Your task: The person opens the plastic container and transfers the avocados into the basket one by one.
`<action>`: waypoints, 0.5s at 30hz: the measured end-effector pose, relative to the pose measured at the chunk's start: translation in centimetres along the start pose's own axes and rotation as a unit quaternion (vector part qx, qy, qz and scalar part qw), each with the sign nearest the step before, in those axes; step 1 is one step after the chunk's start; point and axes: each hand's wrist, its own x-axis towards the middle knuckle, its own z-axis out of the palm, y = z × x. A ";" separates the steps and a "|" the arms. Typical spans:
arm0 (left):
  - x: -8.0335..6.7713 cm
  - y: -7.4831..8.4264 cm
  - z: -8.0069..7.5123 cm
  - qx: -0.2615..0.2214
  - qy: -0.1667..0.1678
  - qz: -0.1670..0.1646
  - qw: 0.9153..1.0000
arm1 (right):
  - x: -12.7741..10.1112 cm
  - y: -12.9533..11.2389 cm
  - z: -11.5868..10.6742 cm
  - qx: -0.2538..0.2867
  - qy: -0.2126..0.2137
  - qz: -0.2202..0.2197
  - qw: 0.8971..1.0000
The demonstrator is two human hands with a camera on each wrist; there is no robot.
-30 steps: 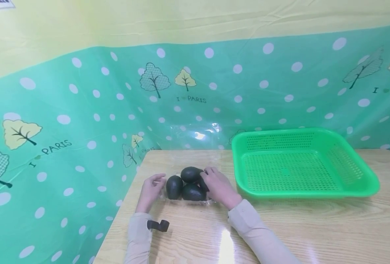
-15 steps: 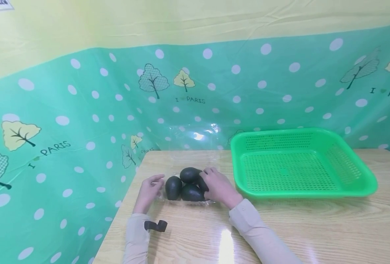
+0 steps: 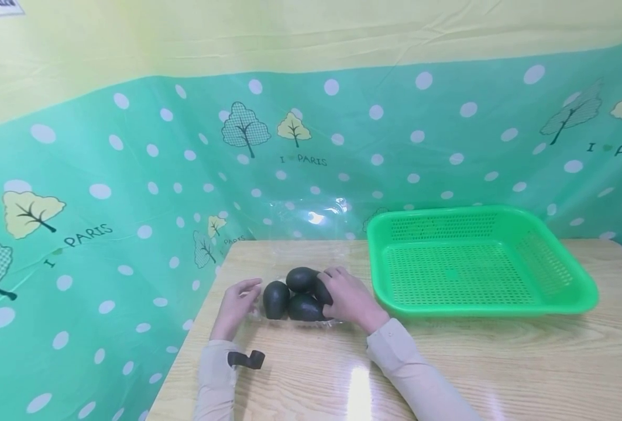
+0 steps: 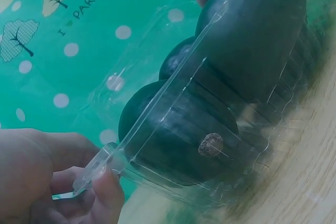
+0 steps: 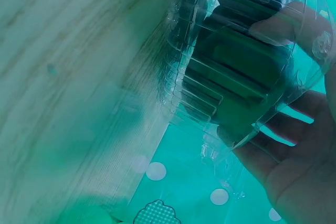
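Note:
A clear plastic clamshell box [image 4: 97, 174] sits on the table with its lid [image 3: 316, 217] raised at the back. Several dark avocados lie inside: one at the left end [image 3: 276, 300], one at the back [image 3: 301, 280], one in front [image 3: 305, 308]. My left hand [image 3: 236, 305] pinches the box's rim tab between thumb and fingers, as the left wrist view shows. At the other end my right hand [image 3: 349, 297] grips the rightmost avocado [image 5: 236, 72], thumb over it and fingers by the box wall. The hand partly covers that avocado in the head view.
A green plastic basket [image 3: 450, 311] with a perforated floor stands to the right of the box on the wooden table [image 3: 300, 374]. Behind hangs a green dotted curtain [image 3: 147, 257]. A black strap [image 3: 246, 359] sticks out from the left sleeve.
The right hand's thumb and fingers have settled around the rightmost avocado, which sits slightly lower among the others. The left hand stays at the box's left end.

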 end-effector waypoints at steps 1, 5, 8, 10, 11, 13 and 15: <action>0.0 0.0 0.0 0.000 -0.001 -0.002 1.000 | 0.0 0.0 0.0 0.001 0.002 -0.002 1.000; -0.1 0.3 -0.2 -0.010 -0.008 -0.011 1.000 | 0.0 0.1 -0.1 0.005 0.009 -0.006 1.000; -0.3 1.1 -0.3 -0.018 -0.017 -0.021 0.999 | 0.0 0.1 -0.2 0.008 0.014 -0.009 1.000; -0.7 1.8 -0.4 -0.022 -0.023 -0.025 0.999 | -0.1 0.0 -0.3 0.012 0.018 -0.012 1.000; -0.8 2.0 -0.4 -0.023 -0.023 -0.025 0.999 | -0.1 0.0 -0.4 0.014 0.021 -0.013 1.000; -1.0 2.1 -0.3 -0.023 -0.020 -0.023 0.999 | -0.2 0.0 -0.5 0.017 0.023 -0.015 0.999; -0.8 1.6 -0.2 -0.021 -0.013 -0.017 1.000 | -0.2 -0.1 -0.5 0.021 0.022 -0.014 0.999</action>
